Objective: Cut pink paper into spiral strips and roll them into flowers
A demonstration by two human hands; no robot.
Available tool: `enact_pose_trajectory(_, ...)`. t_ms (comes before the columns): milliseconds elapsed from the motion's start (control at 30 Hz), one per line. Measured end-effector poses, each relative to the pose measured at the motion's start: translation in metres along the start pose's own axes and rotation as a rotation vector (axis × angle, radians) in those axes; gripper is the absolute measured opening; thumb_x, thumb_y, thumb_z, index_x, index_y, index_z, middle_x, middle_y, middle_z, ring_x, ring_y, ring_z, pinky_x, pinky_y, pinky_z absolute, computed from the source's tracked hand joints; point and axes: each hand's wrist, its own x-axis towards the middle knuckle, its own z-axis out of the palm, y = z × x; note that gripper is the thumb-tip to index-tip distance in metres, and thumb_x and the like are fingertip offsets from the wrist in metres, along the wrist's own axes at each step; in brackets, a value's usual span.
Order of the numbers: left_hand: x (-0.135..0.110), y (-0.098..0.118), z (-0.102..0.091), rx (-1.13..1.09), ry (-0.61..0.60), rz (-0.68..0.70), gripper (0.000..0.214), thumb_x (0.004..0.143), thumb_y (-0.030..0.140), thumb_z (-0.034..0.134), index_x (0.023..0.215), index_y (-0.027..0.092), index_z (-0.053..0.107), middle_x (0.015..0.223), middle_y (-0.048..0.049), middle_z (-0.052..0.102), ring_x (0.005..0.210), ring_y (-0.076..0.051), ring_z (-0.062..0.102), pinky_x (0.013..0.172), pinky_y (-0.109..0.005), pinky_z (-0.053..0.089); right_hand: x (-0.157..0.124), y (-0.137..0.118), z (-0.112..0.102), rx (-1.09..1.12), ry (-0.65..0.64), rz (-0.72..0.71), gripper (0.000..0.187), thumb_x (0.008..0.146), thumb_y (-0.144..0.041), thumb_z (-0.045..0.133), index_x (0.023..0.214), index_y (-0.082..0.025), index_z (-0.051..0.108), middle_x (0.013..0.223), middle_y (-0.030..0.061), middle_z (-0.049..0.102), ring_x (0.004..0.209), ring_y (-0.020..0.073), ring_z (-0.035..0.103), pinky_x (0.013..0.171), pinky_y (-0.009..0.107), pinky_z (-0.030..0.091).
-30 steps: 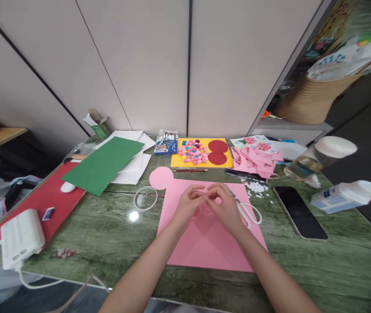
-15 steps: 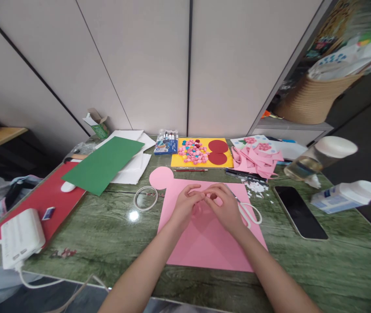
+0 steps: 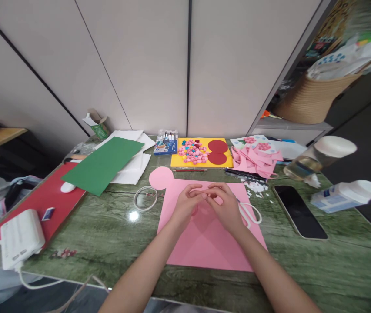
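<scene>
My left hand [image 3: 187, 204] and my right hand [image 3: 223, 206] meet above a pink paper sheet [image 3: 205, 248], fingertips pinched together. Between them is a thin curled strip of pink paper [image 3: 195, 211], hard to tell from the sheet and partly hidden by the fingers. White-handled scissors [image 3: 256, 212] lie beside my right hand, their blades mostly covered. At the sheet's upper left corner sits a pink paper circle [image 3: 161, 178]. A white ring-shaped roll [image 3: 145, 198] lies left of the sheet.
A yellow sheet [image 3: 175, 161] at the back carries pink rolled pieces [image 3: 193, 152] and red circles [image 3: 218, 158]. Pink strips [image 3: 257, 158] are heaped beside it. A phone [image 3: 299, 212] and bottles [image 3: 348, 195] stand right; green paper [image 3: 103, 165] and a power bank [image 3: 22, 239] lie left.
My fingertips have shifted slightly around the pink strip, and the right fingers sit a little higher. The things on the table stay where they were.
</scene>
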Motion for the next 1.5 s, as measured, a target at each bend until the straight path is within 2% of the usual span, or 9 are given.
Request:
enact_pose_trajectory(100,-0.001,0.001,0.001,0.012,-0.004,-0.013,0.041,0.061,0.025,0.078,0.095,0.018,0.057,0.077,-0.0028,0.070,0.061,-0.011,0.061,0.051,-0.020,0.037,0.001,-0.003,-0.001,-0.003,0.022,0.026,0.005,0.078,-0.019,0.061,0.076,-0.022,0.063,0.092,0.0032,0.055,0.070,0.0145,0.055,0.068,0.032,0.049)
enact_pose_trajectory(267,-0.003,0.002,0.004,0.010,-0.056,-0.001,0.040,0.058,0.023,0.079,0.092,0.016,0.058,0.072,-0.0020,0.068,0.071,-0.016,0.065,0.069,-0.027,0.044,0.002,-0.006,-0.001,-0.003,0.020,0.031,0.013,0.074,-0.016,0.062,0.066,-0.021,0.053,0.083,0.0016,0.054,0.074,0.0166,0.056,0.066,0.030,0.047)
enact_pose_trajectory(367,-0.002,0.001,0.004,0.013,-0.060,-0.001,0.040,0.057,0.022,0.080,0.090,0.015,0.058,0.071,-0.0032,0.068,0.072,-0.017,0.064,0.070,-0.029,0.044,0.002,-0.006,-0.001,-0.006,0.009,0.024,0.014,0.072,-0.014,0.060,0.064,-0.021,0.051,0.081,0.0011,0.054,0.074,0.0165,0.056,0.066,0.029,0.046)
enact_pose_trajectory(633,0.002,-0.001,-0.001,-0.015,0.014,-0.007,0.043,0.060,0.022,0.078,0.097,0.016,0.057,0.075,-0.0015,0.069,0.064,-0.010,0.059,0.068,-0.025,0.040,0.002,-0.004,-0.001,-0.008,-0.002,-0.007,0.006,0.078,-0.016,0.062,0.081,-0.022,0.063,0.088,0.0022,0.056,0.068,0.0137,0.055,0.068,0.030,0.048)
enact_pose_trajectory(900,0.002,0.000,-0.002,-0.011,0.004,0.013,0.041,0.061,0.019,0.076,0.097,0.017,0.057,0.070,0.0011,0.066,0.067,-0.010,0.061,0.069,-0.024,0.040,0.001,0.004,0.000,0.003,-0.063,-0.046,0.020,0.082,-0.015,0.057,0.093,-0.028,0.070,0.096,0.0036,0.058,0.080,0.0165,0.059,0.075,0.032,0.050)
enact_pose_trajectory(1167,0.001,-0.001,-0.001,-0.025,-0.045,0.025,0.039,0.063,0.016,0.074,0.097,0.017,0.056,0.080,-0.0035,0.070,0.076,-0.015,0.065,0.075,-0.027,0.043,0.002,0.001,-0.002,-0.002,0.029,0.030,0.007,0.077,-0.017,0.063,0.078,-0.022,0.066,0.091,0.0025,0.057,0.070,0.0146,0.056,0.070,0.032,0.048)
enact_pose_trajectory(1500,-0.002,-0.001,0.004,-0.001,-0.099,0.012,0.036,0.060,0.017,0.074,0.092,0.015,0.058,0.073,-0.0037,0.068,0.074,-0.019,0.065,0.071,-0.030,0.044,0.003,-0.006,-0.002,0.010,0.016,0.041,0.014,0.069,-0.011,0.061,0.064,-0.021,0.052,0.083,0.0013,0.055,0.076,0.0173,0.057,0.066,0.029,0.045)
